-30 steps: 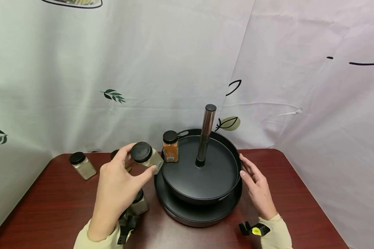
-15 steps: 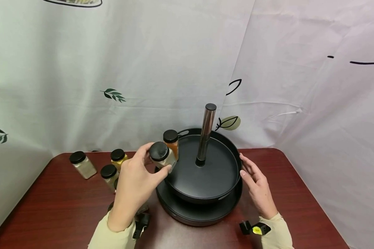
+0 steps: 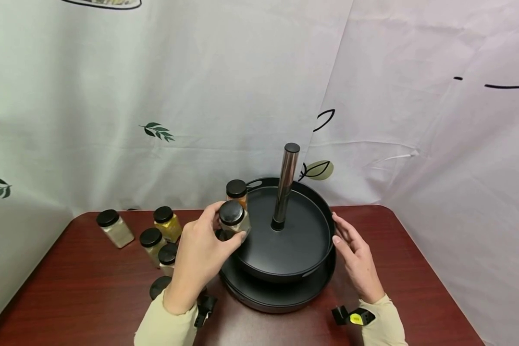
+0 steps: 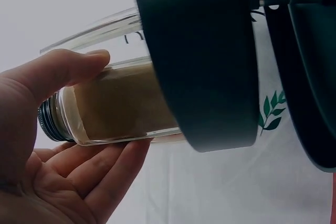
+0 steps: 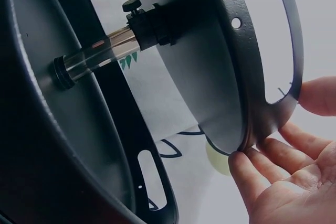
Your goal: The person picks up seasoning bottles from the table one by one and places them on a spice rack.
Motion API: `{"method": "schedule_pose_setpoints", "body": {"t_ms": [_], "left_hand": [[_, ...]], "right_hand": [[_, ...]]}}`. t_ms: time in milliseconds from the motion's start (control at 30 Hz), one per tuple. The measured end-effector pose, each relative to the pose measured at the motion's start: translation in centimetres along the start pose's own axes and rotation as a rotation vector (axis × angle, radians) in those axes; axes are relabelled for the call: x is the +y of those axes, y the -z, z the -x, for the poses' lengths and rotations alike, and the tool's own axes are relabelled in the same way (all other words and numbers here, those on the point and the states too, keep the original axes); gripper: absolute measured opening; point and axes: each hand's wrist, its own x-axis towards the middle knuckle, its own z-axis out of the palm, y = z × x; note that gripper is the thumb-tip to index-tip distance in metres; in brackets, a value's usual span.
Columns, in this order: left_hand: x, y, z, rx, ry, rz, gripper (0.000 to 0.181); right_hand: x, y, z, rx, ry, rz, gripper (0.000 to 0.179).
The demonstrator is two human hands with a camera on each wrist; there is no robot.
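My left hand (image 3: 205, 254) grips a black-lidded spice jar (image 3: 232, 214) of beige powder between thumb and fingers, at the left of the upper tray (image 3: 294, 254) of a black two-tier rack. In the left wrist view the tray wall (image 4: 205, 77) hides the lower end of the jar (image 4: 123, 100). Just behind it, a jar of orange spice (image 3: 237, 190) stands in the same tray. On the far side, my right hand (image 3: 356, 254) rests its fingertips and thumb against the upper tray's rim; the right wrist view shows them by the handle slot (image 5: 298, 40).
Several more black-lidded jars stand on the red-brown table at left, among them a yellow one (image 3: 167, 223) and a pale one (image 3: 115, 228). A metal post (image 3: 286, 185) rises from the rack's middle. The wider lower tray (image 3: 281, 302) sits beneath; a white curtain (image 3: 225, 96) hangs behind.
My left hand has carried the pale jar rightward to the upper tray, in front of the orange jar, tilting it more upright. My right hand has stayed at the rim.
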Motion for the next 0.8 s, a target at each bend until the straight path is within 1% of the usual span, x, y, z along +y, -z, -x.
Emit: {"method": "schedule_pose_setpoints", "body": {"t_ms": [167, 267, 433, 633, 800], "left_hand": [[-0.2, -0.5, 0.0, -0.004, 0.015, -0.023, 0.062], [-0.2, -0.8, 0.0, -0.018, 0.033, -0.033, 0.062], [-0.2, -1.2, 0.0, -0.031, 0.057, -0.051, 0.062], [-0.2, -1.4, 0.0, -0.029, 0.076, -0.06, 0.061], [-0.2, -1.4, 0.0, -0.036, 0.112, -0.06, 0.063]], "right_hand": [[-0.1, -0.1, -0.1, 0.001, 0.003, 0.011, 0.048], [-0.2, -0.1, -0.2, 0.003, 0.018, 0.021, 0.047], [-0.2, -0.1, -0.2, -0.011, 0.027, 0.004, 0.047], [0.0, 0.1, -0.2, -0.015, 0.01, -0.012, 0.048], [0.2, 0.2, -0.1, -0.025, 0.014, -0.02, 0.049]]}}
